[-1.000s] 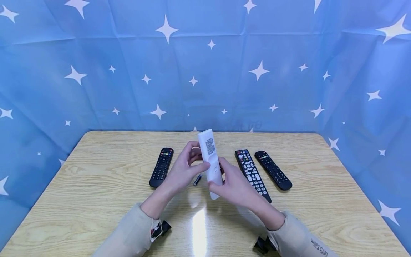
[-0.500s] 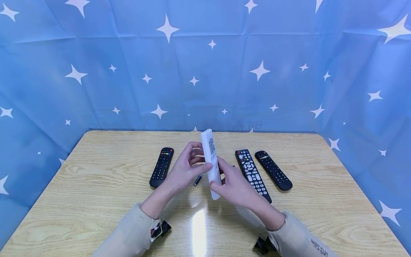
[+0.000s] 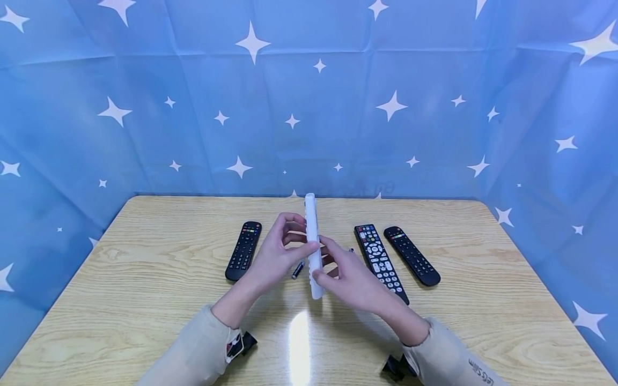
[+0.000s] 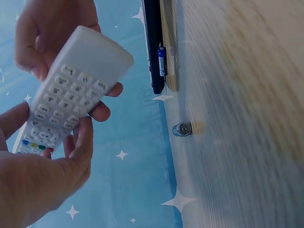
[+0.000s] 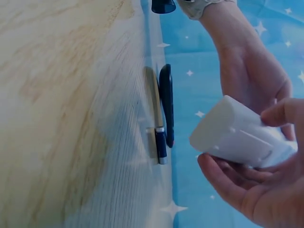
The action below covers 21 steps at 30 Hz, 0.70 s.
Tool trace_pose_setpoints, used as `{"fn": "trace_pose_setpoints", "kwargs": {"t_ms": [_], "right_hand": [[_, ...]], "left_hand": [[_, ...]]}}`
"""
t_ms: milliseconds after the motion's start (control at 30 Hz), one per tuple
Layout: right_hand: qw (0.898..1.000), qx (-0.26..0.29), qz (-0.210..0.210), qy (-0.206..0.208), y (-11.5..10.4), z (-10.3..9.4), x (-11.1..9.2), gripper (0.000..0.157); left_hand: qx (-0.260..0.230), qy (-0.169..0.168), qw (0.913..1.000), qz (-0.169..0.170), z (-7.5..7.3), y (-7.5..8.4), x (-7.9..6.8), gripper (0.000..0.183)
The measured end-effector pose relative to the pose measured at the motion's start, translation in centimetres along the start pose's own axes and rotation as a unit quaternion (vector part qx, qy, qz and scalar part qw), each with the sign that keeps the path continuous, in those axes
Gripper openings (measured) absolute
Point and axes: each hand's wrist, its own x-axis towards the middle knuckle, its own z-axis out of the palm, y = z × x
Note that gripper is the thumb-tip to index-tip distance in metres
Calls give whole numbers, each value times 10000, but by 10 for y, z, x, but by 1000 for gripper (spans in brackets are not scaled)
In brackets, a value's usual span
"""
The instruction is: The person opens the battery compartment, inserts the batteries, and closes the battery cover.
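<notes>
Both hands hold a white remote control point(image 3: 313, 252) above the table, upright and edge-on to the head view. My left hand point(image 3: 277, 252) pinches its upper half between thumb and fingers. Lower down, my right hand point(image 3: 354, 279) grips the other side. Grey number keys and coloured buttons show on the front of the remote control point(image 4: 71, 95) in the left wrist view. Its plain back with a cover outline faces the right wrist camera. A small battery point(image 3: 298, 269) lies on the table just left of it, and a second battery point(image 4: 162, 61) appears in the left wrist view.
One black remote point(image 3: 243, 251) lies left of the hands. To the right are a black remote with large white keys point(image 3: 379, 262) and a slimmer black one point(image 3: 412, 255). A blue star-patterned cloth point(image 3: 309, 123) hangs behind the wooden table point(image 3: 145, 289).
The white remote control has turned about its long axis, from its labelled back facing the head camera to its narrow edge. Both hands keep their hold in nearly the same place.
</notes>
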Motion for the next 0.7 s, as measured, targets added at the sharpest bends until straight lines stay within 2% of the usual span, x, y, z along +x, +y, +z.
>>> {"fn": "trace_pose_setpoints", "kwargs": {"t_ms": [267, 533, 700], "right_hand": [[9995, -227, -176, -114, 3, -3, -1, 52], [9988, -257, -320, -265, 6, -5, -2, 39], [9981, -374, -378, -307, 8, -5, -2, 40]], "left_hand": [[468, 339, 9982, -161, -2, -1, 1, 53], [1049, 441, 9935, 55, -5, -6, 1, 50], [1532, 559, 9866, 50, -7, -6, 3, 48]]}}
